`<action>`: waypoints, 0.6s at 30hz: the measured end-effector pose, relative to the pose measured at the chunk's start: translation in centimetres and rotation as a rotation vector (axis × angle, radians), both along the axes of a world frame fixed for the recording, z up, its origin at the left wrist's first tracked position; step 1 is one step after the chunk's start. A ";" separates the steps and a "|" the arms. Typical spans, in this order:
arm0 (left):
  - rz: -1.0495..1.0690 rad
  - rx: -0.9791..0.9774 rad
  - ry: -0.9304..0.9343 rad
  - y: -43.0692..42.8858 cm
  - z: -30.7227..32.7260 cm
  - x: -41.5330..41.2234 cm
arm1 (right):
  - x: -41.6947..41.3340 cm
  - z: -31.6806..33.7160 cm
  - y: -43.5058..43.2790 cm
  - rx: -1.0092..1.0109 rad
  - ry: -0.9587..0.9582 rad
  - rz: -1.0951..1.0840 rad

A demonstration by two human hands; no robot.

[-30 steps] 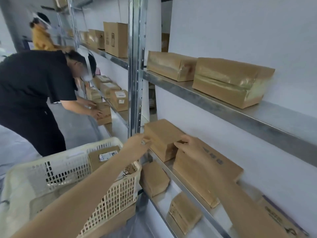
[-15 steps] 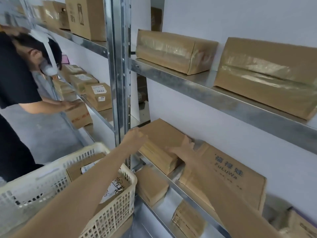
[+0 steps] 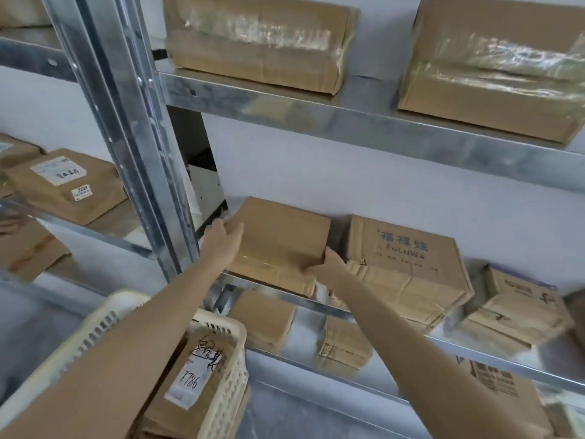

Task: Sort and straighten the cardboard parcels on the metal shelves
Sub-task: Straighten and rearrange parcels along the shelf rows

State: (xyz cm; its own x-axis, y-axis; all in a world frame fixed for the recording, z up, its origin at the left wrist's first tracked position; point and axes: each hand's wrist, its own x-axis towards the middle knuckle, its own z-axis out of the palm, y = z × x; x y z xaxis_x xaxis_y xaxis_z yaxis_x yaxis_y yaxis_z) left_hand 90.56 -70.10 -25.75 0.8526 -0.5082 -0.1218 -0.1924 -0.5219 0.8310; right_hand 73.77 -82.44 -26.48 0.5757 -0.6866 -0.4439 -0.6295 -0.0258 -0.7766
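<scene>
A plain cardboard parcel [image 3: 280,236] lies at the left end of the middle metal shelf [image 3: 449,340]. My left hand [image 3: 221,243] grips its left side, thumb over the top edge. My right hand [image 3: 327,267] holds its front right corner, fingers curled along the front face. Just to the right stands a bigger creased parcel [image 3: 406,267] printed "FuLuWa", apart from the plain one by a narrow gap. Further right sits a smaller printed parcel [image 3: 519,307], askew.
Two tape-wrapped parcels [image 3: 259,42] [image 3: 493,68] lie on the top shelf. A steel upright [image 3: 126,122] rises left of my hands. A cream plastic basket [image 3: 229,384] holding a labelled parcel [image 3: 196,372] is below my left arm. More parcels [image 3: 262,321] sit on the lower shelf.
My right hand left the printed parcel and took the plain parcel's front right corner. The plain parcel now sits squarer to the shelf. The view moved closer to the shelves.
</scene>
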 end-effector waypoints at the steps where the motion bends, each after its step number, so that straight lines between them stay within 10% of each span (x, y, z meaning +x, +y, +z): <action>1: 0.000 -0.036 -0.008 0.2 0.4 0.1 | -0.2 0.3 0.1 -0.003 -0.021 0.008; 18: 0.137 -0.373 -0.121 2.8 6.2 0.0 | -3.1 1.5 2.0 0.900 -0.566 -0.330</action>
